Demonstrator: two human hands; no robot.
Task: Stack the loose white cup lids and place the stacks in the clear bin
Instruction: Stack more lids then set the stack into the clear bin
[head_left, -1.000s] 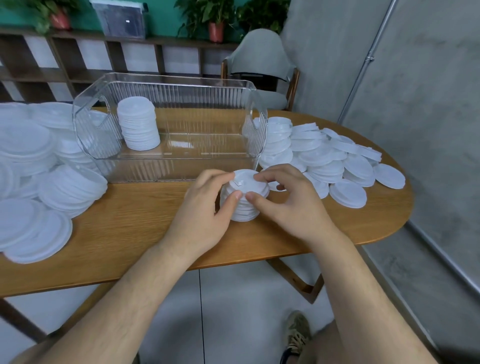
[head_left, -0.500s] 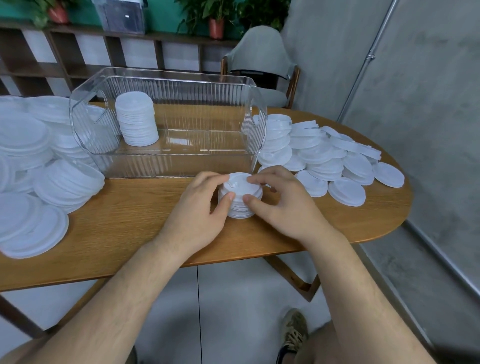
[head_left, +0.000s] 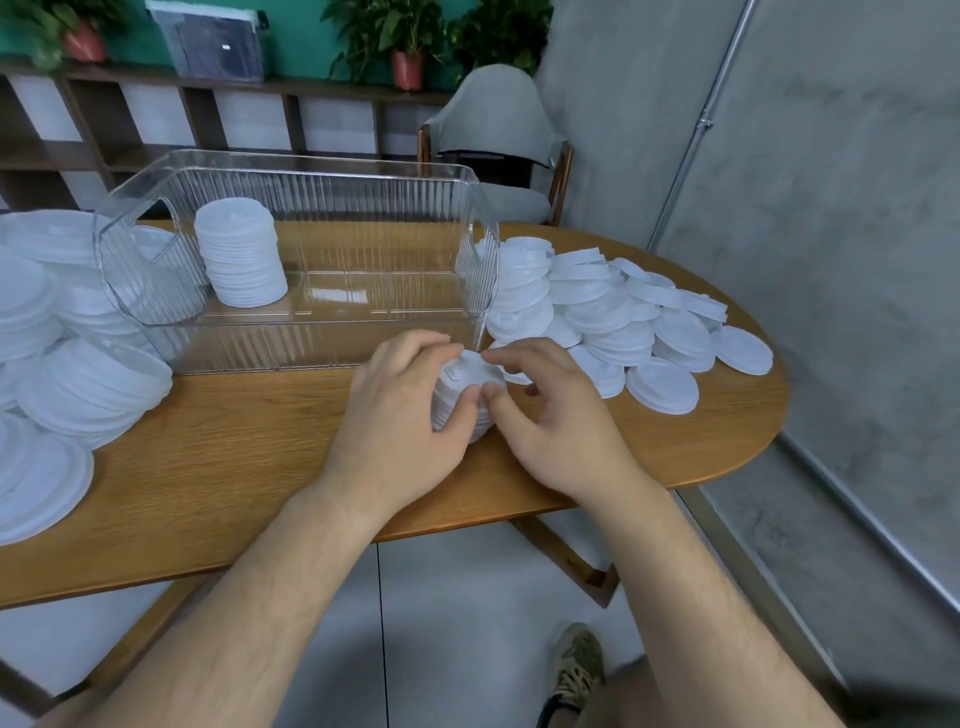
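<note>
Both hands clasp a short stack of white lids on the wooden counter: the left hand wraps it from the left, fingers curled over the far edge and thumb pressed to the near side, while the right hand pinches it from the right, its thumb touching the left thumb at the front. The stack stands outside the clear bin, just in front of its near right corner, and seems to rest on the counter, though the hands hide its base. The lids lie flat with their tops up, so the stack's long axis runs straight up and down; a small tab on the top lid shows toward the left hand. Its sides look a little uneven, which suggests the step in hand is squaring and pressing the lids together before the transfer. The next move, by that reading, calls for a firm grip on both sides, a lift clear over the bin's front wall, and a level set-down on the bin floor, axis upright. Inside the bin, one taller finished stack stands upright near the left end. Loose lids lie heaped beside the bin's right end; wider lids pile up past its left end. A grey chair sits behind the counter.
</note>
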